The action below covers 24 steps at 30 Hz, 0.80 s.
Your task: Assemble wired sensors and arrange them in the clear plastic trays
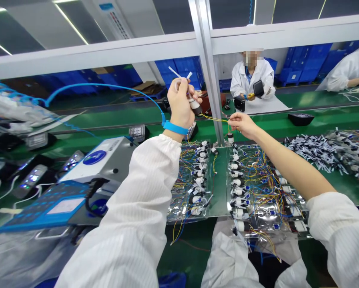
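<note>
While the left hand (179, 102) is closed around a small white cylindrical part (195, 105) raised above the green bench (287, 124), the right hand (241, 123) pinches its thin yellow wire (213, 118) taut between them. Pulling harder could, I judge, tear the wire from the part. Letting go could drop it among the 2 trays of wired parts (248, 180) just below, tangling leads.

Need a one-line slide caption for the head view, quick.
Left hand lifts a small wired part; right hand pinches its yellow wire above trays of wired assemblies.
</note>
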Each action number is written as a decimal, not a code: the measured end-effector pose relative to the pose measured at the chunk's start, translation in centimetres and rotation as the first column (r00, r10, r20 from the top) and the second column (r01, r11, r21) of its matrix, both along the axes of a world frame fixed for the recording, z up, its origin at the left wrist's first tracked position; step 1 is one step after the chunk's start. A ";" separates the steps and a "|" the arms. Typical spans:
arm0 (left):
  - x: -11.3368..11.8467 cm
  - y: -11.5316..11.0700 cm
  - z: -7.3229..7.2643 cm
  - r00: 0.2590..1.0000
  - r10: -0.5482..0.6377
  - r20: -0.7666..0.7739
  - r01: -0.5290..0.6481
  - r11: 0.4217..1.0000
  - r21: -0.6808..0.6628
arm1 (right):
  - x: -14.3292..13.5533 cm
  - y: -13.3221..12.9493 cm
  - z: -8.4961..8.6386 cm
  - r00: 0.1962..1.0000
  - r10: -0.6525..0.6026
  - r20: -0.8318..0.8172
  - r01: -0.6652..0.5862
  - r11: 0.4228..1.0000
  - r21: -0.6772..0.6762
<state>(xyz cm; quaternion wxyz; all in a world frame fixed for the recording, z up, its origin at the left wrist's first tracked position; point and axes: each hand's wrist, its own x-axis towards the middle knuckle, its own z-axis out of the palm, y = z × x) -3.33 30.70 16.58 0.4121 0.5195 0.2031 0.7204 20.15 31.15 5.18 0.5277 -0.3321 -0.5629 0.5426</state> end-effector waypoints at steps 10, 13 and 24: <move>-2.5 0.3 0.2 0.993 -0.046 0.112 0.042 0.999 0.030 | -0.2 -1.1 2.0 0.977 0.155 -0.145 -0.178 0.970 -0.163; -2.7 0.2 -0.1 0.991 -0.024 0.131 0.020 0.999 0.029 | -1.2 -1.3 1.9 0.999 0.006 0.034 -0.003 0.996 -0.092; -3.4 -0.5 -3.7 0.997 0.026 0.076 -0.021 0.998 -0.062 | -4.7 -5.5 -1.7 0.977 0.200 0.072 -0.144 0.875 -0.462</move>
